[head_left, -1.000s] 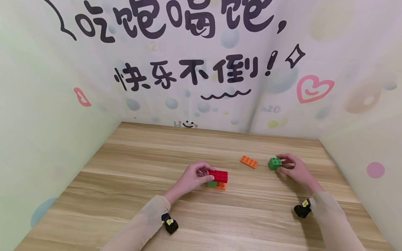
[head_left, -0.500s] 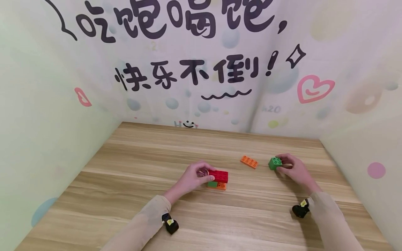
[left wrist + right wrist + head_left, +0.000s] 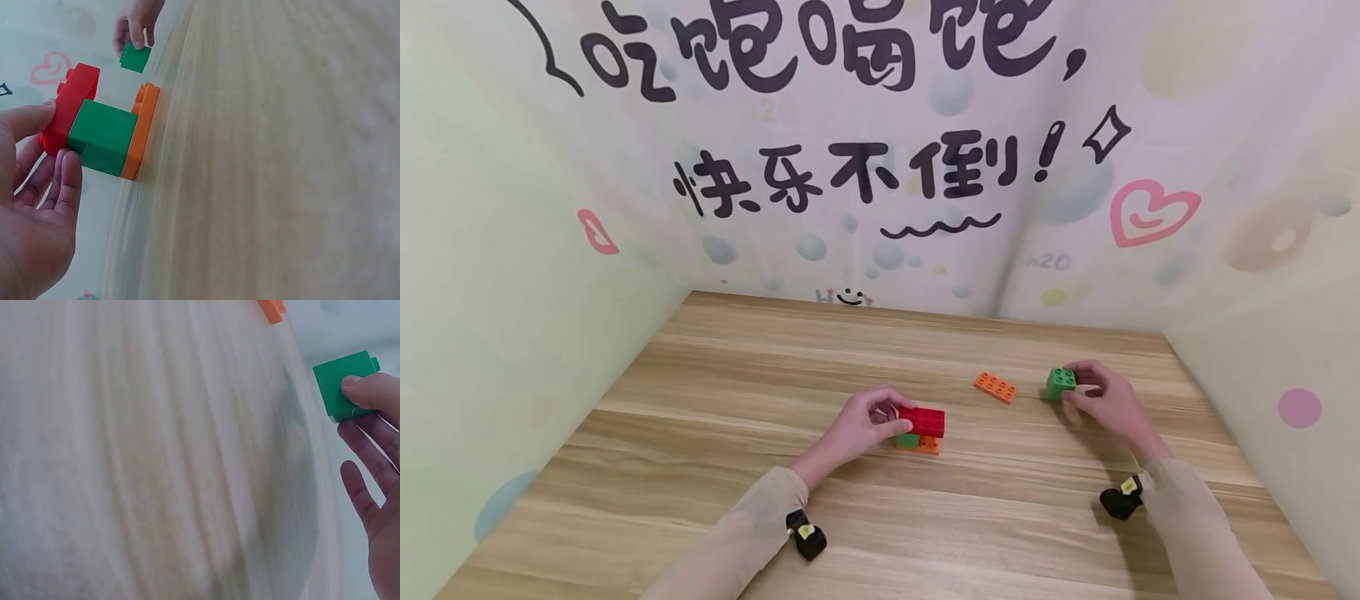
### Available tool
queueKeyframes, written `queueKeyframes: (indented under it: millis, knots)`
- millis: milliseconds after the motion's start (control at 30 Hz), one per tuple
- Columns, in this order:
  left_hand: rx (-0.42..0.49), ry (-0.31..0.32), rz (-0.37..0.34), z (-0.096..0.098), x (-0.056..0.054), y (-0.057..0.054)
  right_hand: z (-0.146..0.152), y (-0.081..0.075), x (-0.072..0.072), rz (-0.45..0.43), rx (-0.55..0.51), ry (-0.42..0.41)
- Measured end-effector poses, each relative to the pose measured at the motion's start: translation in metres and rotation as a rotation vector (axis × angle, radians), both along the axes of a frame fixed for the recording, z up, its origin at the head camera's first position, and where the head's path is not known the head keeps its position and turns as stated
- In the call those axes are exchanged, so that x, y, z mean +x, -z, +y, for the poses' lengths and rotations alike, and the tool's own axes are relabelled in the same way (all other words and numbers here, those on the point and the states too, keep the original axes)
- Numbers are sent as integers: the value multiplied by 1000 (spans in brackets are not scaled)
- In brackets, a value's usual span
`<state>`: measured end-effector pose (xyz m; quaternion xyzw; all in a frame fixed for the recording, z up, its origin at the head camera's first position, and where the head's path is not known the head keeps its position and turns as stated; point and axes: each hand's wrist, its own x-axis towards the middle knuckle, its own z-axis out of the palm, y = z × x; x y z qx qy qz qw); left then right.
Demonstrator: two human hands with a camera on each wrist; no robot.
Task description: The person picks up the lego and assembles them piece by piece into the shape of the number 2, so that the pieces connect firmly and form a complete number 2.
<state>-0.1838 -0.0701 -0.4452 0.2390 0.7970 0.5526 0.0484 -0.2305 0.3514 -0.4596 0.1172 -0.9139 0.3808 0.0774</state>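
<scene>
My left hand (image 3: 868, 421) pinches the red brick (image 3: 925, 421) between thumb and fingers. Under the red brick a green brick (image 3: 103, 134) is joined at one end, and below that an orange brick (image 3: 142, 132) forms the base on the table. A gap shows between red and orange at the stack's right end. My right hand (image 3: 1105, 400) pinches a second green brick (image 3: 1061, 383), a square one with its studs facing up. In the right wrist view this green brick (image 3: 347, 384) is above the tabletop, thumb on its side and fingers under it.
A flat orange brick (image 3: 996, 387) with two rows of studs lies on the wooden table (image 3: 737, 375) between the two hands, toward the back. Printed cloth walls (image 3: 820, 250) close off the table's back and sides.
The right hand has raised the green brick slightly and shifted it a little to the right. The left hand and its stack have stayed in place.
</scene>
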Motion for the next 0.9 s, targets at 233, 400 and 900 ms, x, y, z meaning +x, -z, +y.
queueKeyframes:
  millis: [233, 400, 900]
  knots:
    - [17, -5, 2, -1, -5, 9, -8, -7, 1, 29, 10, 12]
    - [19, -6, 3, -1, -5, 10, -14, -13, 4, 50, 14, 14]
    - [23, -6, 0, -1, -6, 11, -33, -24, 6, 116, -6, 11]
